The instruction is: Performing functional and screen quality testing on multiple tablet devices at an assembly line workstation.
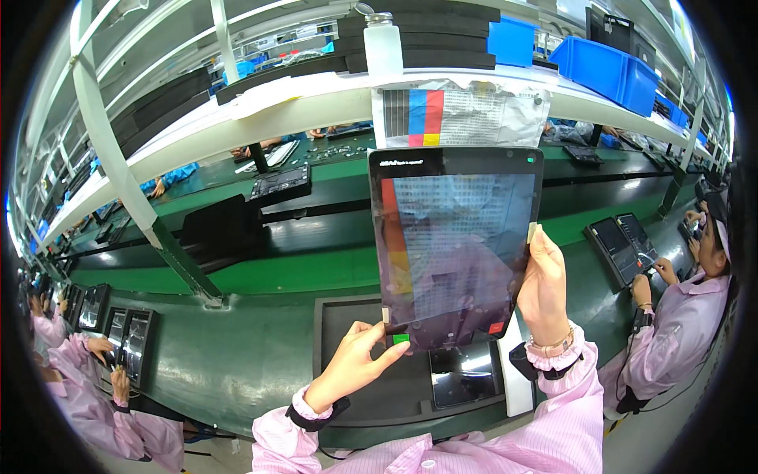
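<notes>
A black-framed tablet [454,261] is held upright in front of me, its lit screen showing a dim, tinted picture with a printed sheet in it. A small green square is at the screen's lower left and a red one at its lower right. My right hand [542,280] grips the tablet's right edge, with the fingers partly hidden behind it. At the lower left corner, my left hand [357,359] has its thumb by the green square and its other fingers at the edge. Below, a second dark tablet [466,375] lies in a black foam tray [335,347].
A printed sheet with colour bars [458,110] hangs from the shelf behind the tablet. On the shelf stand a white bottle [384,49] and blue bins [604,71]. Co-workers sit at left [103,395] and right [679,324] along the green bench [237,355].
</notes>
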Demonstrator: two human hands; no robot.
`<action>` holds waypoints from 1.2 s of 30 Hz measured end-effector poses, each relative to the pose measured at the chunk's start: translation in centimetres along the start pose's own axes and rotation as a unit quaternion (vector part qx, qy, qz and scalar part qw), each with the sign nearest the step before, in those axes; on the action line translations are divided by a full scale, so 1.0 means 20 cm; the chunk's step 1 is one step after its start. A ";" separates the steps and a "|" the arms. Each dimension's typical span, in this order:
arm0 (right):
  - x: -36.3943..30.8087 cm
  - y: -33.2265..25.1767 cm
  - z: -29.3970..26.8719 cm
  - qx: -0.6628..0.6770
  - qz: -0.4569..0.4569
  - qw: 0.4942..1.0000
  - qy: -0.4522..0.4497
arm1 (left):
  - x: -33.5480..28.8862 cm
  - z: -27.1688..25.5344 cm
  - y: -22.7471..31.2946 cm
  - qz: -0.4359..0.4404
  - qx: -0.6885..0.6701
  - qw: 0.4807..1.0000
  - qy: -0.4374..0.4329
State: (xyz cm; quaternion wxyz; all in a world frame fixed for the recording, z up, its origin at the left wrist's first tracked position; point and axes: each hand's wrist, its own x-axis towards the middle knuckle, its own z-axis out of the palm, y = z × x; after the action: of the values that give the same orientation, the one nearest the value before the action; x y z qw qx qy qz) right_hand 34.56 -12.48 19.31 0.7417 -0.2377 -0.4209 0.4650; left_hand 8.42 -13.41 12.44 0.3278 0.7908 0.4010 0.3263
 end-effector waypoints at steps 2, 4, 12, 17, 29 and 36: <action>0.00 0.00 0.00 -0.001 -0.002 1.000 0.005 | 0.00 0.00 0.01 0.003 -0.005 1.000 0.000; 0.01 0.00 -0.01 0.001 -0.002 1.000 0.006 | 0.00 0.00 0.02 0.017 -0.028 0.999 0.020; 0.02 0.00 -0.02 -0.004 0.018 1.000 -0.007 | 0.01 0.00 0.02 0.006 -0.017 1.000 -0.010; 0.01 -0.01 0.02 -0.007 0.035 0.999 -0.001 | 0.00 0.00 0.01 -0.006 -0.017 1.000 -0.004; 0.03 0.03 0.00 0.005 0.030 0.999 -0.036 | -0.01 0.01 -0.02 -0.022 -0.028 0.999 -0.010; 0.02 0.03 0.03 -0.015 0.026 1.000 -0.004 | -0.01 0.00 -0.01 -0.017 -0.036 0.999 -0.003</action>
State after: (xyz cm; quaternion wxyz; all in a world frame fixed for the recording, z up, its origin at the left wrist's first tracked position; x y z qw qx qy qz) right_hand 33.86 -11.84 19.44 0.7241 -0.2579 -0.4239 0.4791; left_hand 8.11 -13.46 12.20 0.3628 0.7722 0.4016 0.3328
